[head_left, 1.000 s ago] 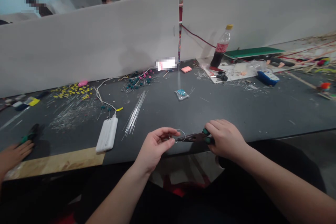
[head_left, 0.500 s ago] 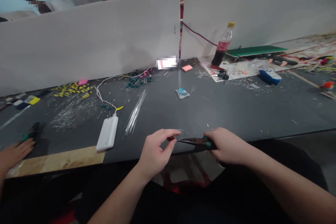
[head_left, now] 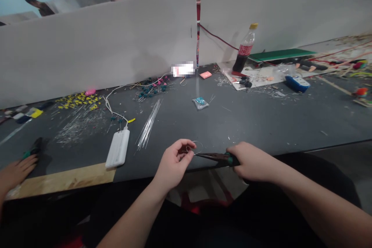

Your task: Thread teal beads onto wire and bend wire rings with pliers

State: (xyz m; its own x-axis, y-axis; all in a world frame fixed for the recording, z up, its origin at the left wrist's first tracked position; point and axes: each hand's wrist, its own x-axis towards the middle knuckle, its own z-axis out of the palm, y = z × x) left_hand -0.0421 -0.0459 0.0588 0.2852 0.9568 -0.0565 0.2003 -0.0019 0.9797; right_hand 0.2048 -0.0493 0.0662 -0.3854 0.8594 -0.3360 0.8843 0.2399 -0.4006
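My right hand [head_left: 249, 161] is closed around the green handles of long-nose pliers [head_left: 213, 157], whose dark jaws point left. The tip of the jaws meets a thin silvery wire [head_left: 200, 146] bent into a loop. At the wire's left side, my left hand [head_left: 178, 162] pinches it between thumb and fingers, close to the plier tip. Part of the wire is hidden behind these fingers. Both hands are over the front edge of the dark table [head_left: 180, 124]. Beyond my left hand lies a bundle of straight wires [head_left: 149, 124].
A white power bank [head_left: 117, 149] with a cable lies left of the wires. Another person's hand [head_left: 20, 172] rests by dark pliers [head_left: 33, 149]. A small bag of blue pieces [head_left: 200, 102], a cola bottle [head_left: 244, 48] and white partitions [head_left: 116, 42] stand farther back.
My left fingers have shifted on the wire, with the index finger now more curled. More of the wire's loop shows. The pliers stay at nearly the same place.
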